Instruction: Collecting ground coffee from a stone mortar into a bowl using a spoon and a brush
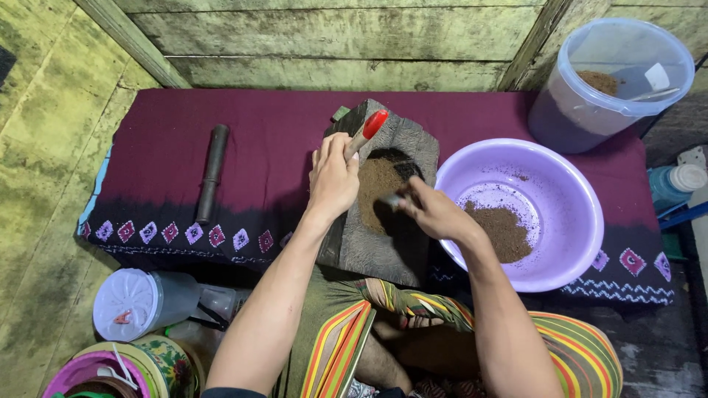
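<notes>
**Two hands at a stone slab of brown powder**

Much was hard to read. What the right hand (435, 212) held was mostly covered by its own fingers (410, 199); only a small greyish tip showed at their left, and its kind could not be told. The lower part of the red-tipped tool (366, 133) vanished inside the left hand (333, 177). The slab's (383, 247) near edge ran under the forearms, and the tub (608, 77) at the upper right was cut by the frame corner, its contents dim through the cloudy wall.

The brown powder (377, 195) lay in a hollow of the slab, directly between the two hands: just right of the left knuckles and just left of the right fingertips. The tool stood tilted, its red end up and to the right above the powder.

The left fingers were curled closed about the tool's shaft. The right fingers were drawn together, pinching the small greyish thing at the powder's edge; whether they touched the powder could not be told.

The slab rested on a bench under a maroon cloth (258, 125). A lilac bowl (568, 177) with more powder sat just right of the slab, and a dark roller (212, 173) lay well apart to the left.
</notes>
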